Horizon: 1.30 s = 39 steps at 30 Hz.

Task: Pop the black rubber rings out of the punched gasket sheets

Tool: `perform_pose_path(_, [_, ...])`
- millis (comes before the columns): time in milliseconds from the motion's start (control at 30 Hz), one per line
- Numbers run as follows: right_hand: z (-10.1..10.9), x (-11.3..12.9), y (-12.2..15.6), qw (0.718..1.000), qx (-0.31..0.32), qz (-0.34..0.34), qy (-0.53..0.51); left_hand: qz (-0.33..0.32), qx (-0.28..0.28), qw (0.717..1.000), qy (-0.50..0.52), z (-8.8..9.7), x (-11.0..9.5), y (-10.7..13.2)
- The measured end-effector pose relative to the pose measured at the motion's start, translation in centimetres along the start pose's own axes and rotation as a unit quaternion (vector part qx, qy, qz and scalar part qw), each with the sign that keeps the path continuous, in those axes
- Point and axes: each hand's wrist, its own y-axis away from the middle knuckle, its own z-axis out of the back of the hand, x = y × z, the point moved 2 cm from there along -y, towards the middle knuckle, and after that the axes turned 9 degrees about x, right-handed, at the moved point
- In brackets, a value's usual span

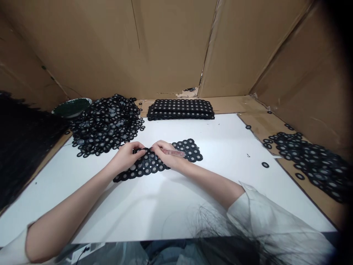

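A strip of joined black discs with grey centres (149, 167) lies across the white board. My left hand (129, 156) pinches its far edge between thumb and fingers. Close beside it, my right hand (165, 151) is closed around a slim tool with a reddish, see-through, lettered handle (176, 152). The tool's tip is hidden at the strip's upper edge, so its kind cannot be made out. To the right of my right hand, the strip's far end rests on the board.
A heap of loose black discs (107, 121) is at the left, beside a bowl with dark green contents (72, 107). A stacked disc mat (180, 109) lies at the back. More discs (311, 158) are on the cardboard at right. Cardboard walls (171, 48) enclose the board.
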Motion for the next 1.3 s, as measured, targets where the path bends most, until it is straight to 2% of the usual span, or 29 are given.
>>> perform_pose_path(167, [-0.2, -0.2, -0.2, 0.999, 0.001, 0.037, 0.017, 0.027, 0.013, 0.997, 0.071, -0.6, -0.1, 0.1])
perform_pose_path(367, [-1.2, -0.1, -0.1, 0.99, 0.003, 0.077, 0.122, 0.02, -0.013, 0.998, 0.061, -1.2, -2.0, 1.9])
perform_pose_path(467, [-0.8, -0.4, -0.1, 0.994, -0.003, 0.063, 0.093, 0.017, -0.004, 0.999, 0.037, -1.0, -2.0, 2.0])
perform_pose_path(567, [0.2, -1.0, -0.1, 0.999, -0.023, 0.011, 0.022, 0.022, -0.005, 1.0, 0.013, -0.4, -1.3, 1.5])
perform_pose_path(667, [0.8, -1.3, 0.0, 0.999, -0.022, -0.03, 0.017, 0.0, -0.003, 1.0, 0.004, -0.2, -1.2, 1.2])
perform_pose_path(833, [0.6, -0.3, 0.2, 0.997, -0.029, 0.018, 0.069, -0.009, -0.049, 0.997, -0.058, -0.8, -1.5, 1.1])
perform_pose_path(1000, [0.7, -0.1, 0.2, 0.988, -0.011, 0.065, 0.138, -0.026, -0.037, 0.997, -0.067, -1.5, -0.9, 0.3])
perform_pose_path(1167, [0.2, -0.7, -0.2, 0.976, -0.009, 0.073, 0.206, -0.031, -0.054, 0.998, -0.016, -2.1, -1.9, 1.1])
perform_pose_path(1300, [0.2, -0.8, -0.4, 0.98, 0.014, 0.052, 0.193, -0.012, -0.026, 0.999, 0.033, -2.3, -2.3, 1.9])
